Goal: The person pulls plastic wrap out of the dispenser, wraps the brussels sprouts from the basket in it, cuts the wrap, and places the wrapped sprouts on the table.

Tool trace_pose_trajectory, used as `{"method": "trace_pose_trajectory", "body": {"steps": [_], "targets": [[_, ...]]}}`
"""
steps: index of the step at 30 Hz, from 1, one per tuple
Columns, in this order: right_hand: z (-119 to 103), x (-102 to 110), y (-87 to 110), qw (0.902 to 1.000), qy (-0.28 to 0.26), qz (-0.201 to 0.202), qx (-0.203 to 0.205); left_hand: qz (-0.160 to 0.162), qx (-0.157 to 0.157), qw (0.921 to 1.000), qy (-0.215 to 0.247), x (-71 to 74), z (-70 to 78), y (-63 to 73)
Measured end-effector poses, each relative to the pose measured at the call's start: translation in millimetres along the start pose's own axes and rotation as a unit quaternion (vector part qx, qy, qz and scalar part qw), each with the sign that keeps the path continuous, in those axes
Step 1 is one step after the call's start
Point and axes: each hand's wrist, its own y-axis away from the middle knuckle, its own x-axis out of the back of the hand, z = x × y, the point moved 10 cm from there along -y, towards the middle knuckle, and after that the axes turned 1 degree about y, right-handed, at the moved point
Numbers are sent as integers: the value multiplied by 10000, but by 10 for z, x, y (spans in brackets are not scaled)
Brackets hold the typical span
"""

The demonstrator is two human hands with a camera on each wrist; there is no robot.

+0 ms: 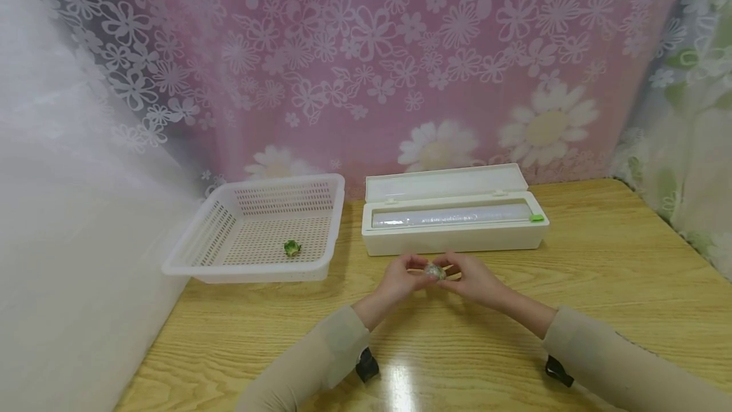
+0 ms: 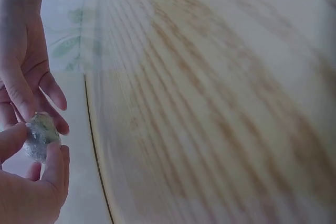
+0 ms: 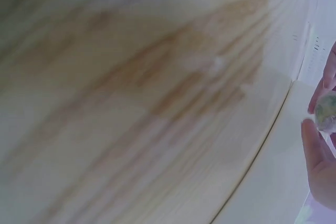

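A clear-wrapped greenish bundle (image 1: 436, 271) sits between the left hand (image 1: 400, 278) and the right hand (image 1: 471, 280), pinched by the fingers of both over the table (image 1: 466, 348). Just behind it stands a white box (image 1: 452, 245), its lid (image 1: 446, 184) raised, a shiny roll (image 1: 452, 215) inside and a green tab (image 1: 536, 217) at its right end. Left of the box, a white basket (image 1: 257, 273) holds one green sprout (image 1: 292, 248).

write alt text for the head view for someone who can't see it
A person's left-hand grip and right-hand grip hold a small, clear-wrapped bundle between them, over a wooden table. Just behind is an open white box holding a roll of film; to its left, a white basket contains one small green vegetable. A pink flowered curtain hangs behind.
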Motion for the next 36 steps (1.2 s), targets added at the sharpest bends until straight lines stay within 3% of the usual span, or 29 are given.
{"method": "trace_pose_trajectory", "body": {"steps": [7,14,21,29,36], "targets": [[55,17,-5,9997,-54,-20,-231,65,-57,9999,-143,34,36,17],[76,66,-12,9992,-165,152,-338,-134,-180,9996,148,0,71,19],[82,100,-6,9959,-705,289,-485,42,-235,9990,373,44,88,10],[115,60,15,9920,-1081,111,-643,-194,-231,9985,-448,36,93,12],[149,16,16,9777,-1854,-97,-980,-439,-646,9929,-895,-22,174,24]]}}
